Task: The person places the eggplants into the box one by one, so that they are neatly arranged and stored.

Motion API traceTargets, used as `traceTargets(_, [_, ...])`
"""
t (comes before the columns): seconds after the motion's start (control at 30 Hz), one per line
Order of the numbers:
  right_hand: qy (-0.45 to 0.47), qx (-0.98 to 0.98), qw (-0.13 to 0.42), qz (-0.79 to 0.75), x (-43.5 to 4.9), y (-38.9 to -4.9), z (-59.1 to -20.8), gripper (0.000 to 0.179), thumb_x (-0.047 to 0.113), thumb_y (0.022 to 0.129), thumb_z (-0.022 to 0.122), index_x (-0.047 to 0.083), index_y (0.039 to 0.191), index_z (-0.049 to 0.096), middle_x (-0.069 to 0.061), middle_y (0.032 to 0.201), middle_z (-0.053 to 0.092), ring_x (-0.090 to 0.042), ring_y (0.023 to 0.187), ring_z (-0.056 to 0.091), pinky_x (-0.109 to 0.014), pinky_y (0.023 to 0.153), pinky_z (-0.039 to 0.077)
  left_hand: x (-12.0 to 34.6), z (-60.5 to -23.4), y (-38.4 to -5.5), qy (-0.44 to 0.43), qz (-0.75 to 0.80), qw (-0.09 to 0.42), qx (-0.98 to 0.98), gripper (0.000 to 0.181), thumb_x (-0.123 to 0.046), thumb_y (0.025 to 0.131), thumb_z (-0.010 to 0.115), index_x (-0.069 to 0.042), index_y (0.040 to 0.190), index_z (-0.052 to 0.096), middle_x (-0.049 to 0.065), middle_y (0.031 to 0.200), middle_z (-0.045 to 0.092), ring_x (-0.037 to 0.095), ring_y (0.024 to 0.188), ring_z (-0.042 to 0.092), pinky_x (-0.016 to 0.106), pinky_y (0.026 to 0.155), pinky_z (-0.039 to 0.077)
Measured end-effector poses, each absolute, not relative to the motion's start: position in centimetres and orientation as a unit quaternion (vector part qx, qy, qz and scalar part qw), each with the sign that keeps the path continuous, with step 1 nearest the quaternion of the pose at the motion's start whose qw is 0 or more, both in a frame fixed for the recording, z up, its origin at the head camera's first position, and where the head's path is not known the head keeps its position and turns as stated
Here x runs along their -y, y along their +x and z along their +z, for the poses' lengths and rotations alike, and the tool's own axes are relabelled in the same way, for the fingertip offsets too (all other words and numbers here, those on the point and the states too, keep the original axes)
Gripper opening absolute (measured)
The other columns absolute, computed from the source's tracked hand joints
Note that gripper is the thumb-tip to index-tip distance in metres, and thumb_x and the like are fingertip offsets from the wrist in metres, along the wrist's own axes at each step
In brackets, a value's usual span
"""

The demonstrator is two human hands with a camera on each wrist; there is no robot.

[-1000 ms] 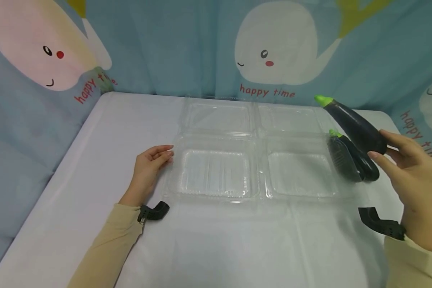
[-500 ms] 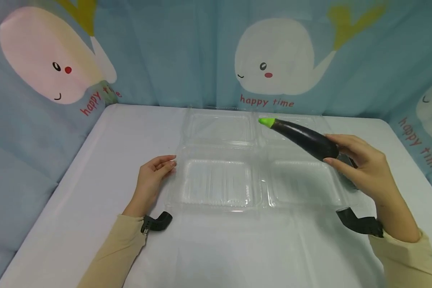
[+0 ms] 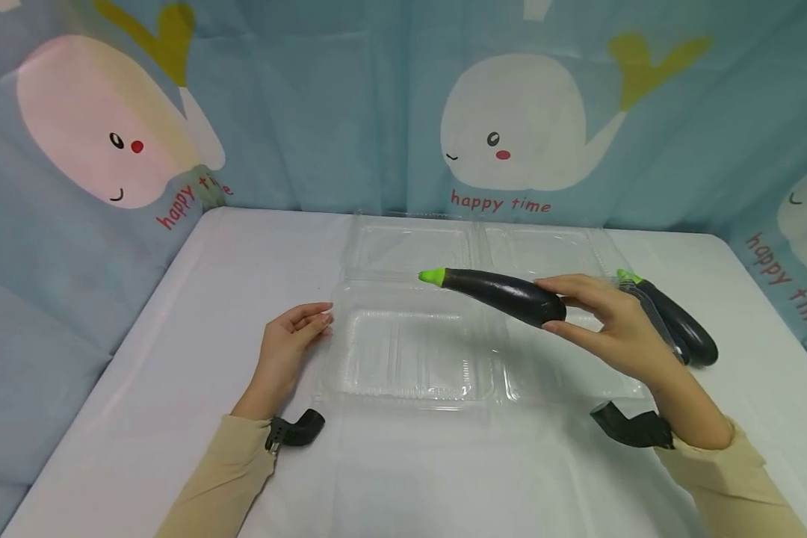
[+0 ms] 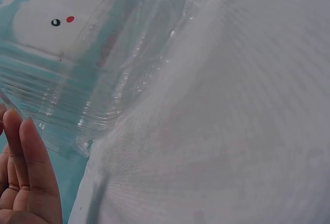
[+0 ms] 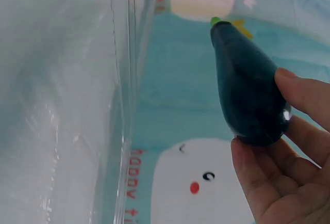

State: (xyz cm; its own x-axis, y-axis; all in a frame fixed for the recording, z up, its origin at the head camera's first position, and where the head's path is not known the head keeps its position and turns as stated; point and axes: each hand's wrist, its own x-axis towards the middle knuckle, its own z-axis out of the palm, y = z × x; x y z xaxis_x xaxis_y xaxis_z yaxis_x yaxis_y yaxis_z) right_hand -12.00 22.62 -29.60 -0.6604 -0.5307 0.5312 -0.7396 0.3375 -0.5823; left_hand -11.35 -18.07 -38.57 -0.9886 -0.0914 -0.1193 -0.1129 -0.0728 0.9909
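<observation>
My right hand [image 3: 612, 321] holds an eggplant [image 3: 498, 291] by its thick end, with thumb and fingers around it; its bright green stem end points left. The eggplant hangs above two clear plastic clamshell boxes lying open side by side, lids at the back. Its stem end is over the left box [image 3: 403, 366]; the right box [image 3: 545, 377] is partly behind my hand. At the left box's left rim, my left hand [image 3: 285, 347] pinches the edge. The right wrist view shows the held eggplant [image 5: 247, 84] between thumb and fingers.
Another dark eggplant [image 3: 682, 321] lies beside the right box, with a greyed, ribbed dark shape along its left side. A white cloth covers the table [image 3: 444, 478]. Behind the table hangs a blue curtain [image 3: 336, 112] with whale prints.
My right hand has carried the eggplant leftward from the right side to over the boxes, turning it more level. My left hand keeps its place at the rim. The head view has tilted up slightly.
</observation>
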Motion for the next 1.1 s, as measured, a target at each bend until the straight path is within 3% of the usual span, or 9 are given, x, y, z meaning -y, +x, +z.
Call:
traceTargets(0.2, [0.402, 0.816, 0.073, 0.409, -21.2, -11.9, -29.2, 0.06, -0.018, 0.065, 0.076, -0.002, 0.121, 0.06, -0.009, 0.119, 0.061, -0.01, 0.11, 0.055, -0.021, 0.09, 0.049, 18.1, -38.9, -11.2, -0.076, 0.729, 0.006, -0.681, 0.035, -0.006, 0.092, 0.062, 0.012, 0.12, 0.053, -0.006, 0.085, 0.065, 0.007, 0.079, 0.063, 0.02, 0.075, 0.054])
traceTargets(0.63, [0.439, 0.803, 0.018, 0.402, -17.7, -13.0, -29.3, 0.051, -0.005, 0.073, 0.077, 0.003, 0.121, 0.061, -0.004, 0.116, 0.062, -0.012, 0.103, 0.057, -0.02, 0.085, 0.05, 18.0, -39.0, -11.0, -0.077, 0.732, 0.005, -0.677, 0.035, -0.007, 0.092, 0.062, 0.013, 0.12, 0.053, -0.004, 0.086, 0.064, 0.006, 0.077, 0.062, 0.019, 0.075, 0.054])
traceTargets(1.1, [0.418, 0.812, -0.104, 0.394, -15.5, -13.6, -30.3, 0.042, 0.011, 0.081, 0.075, 0.007, 0.121, 0.062, -0.001, 0.119, 0.061, -0.013, 0.105, 0.058, -0.033, 0.089, 0.052, 18.0, -38.6, -11.6, -0.065, 0.741, 0.003, -0.669, 0.036, -0.008, 0.091, 0.063, 0.013, 0.12, 0.054, -0.003, 0.086, 0.065, 0.008, 0.077, 0.062, 0.02, 0.076, 0.054])
